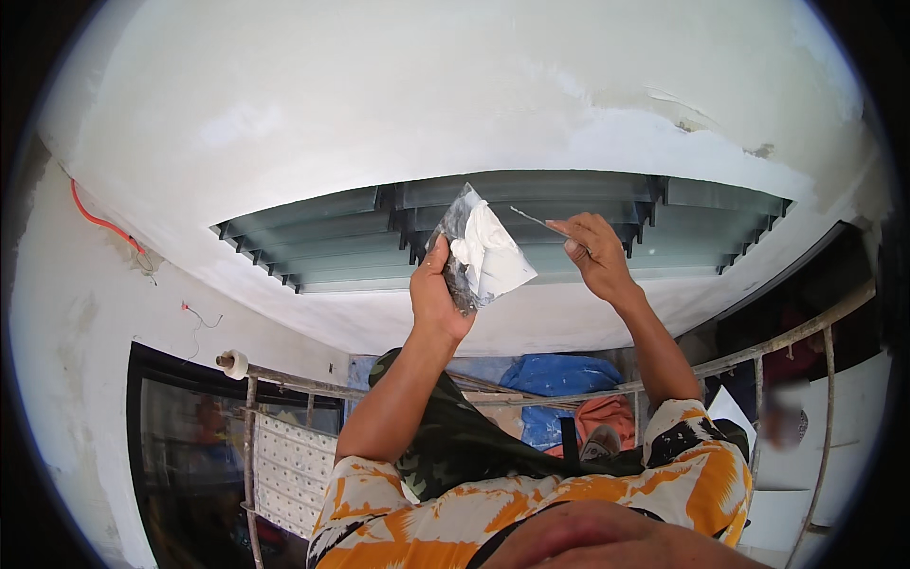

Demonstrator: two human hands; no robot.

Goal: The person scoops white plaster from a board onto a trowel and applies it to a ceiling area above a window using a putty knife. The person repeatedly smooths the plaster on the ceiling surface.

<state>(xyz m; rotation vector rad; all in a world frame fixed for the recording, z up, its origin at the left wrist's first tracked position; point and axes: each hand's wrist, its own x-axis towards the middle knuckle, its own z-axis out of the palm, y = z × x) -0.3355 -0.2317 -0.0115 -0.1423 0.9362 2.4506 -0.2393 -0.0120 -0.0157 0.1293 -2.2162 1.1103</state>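
Note:
My left hand [441, 292] is closed on the near left edge of a flat metal plate [457, 220], held tilted in front of the louvre window. A thick heap of white putty [488, 248] lies on the plate and spreads over its right side. To the right, my right hand [597, 254] grips a thin putty knife [529, 217], seen almost edge-on, its blade pointing up and left. Its tip is apart from the putty. The fingers of my right hand are pressed together around its near end.
Ahead is a patchy plastered wall [379, 104] with dark louvre slats [322, 237] set in it. A metal scaffold rail [796, 332] curves around me. An orange conduit [100, 218] and loose wires [197, 318] stick out at left. Blue tarps [559, 375] lie below.

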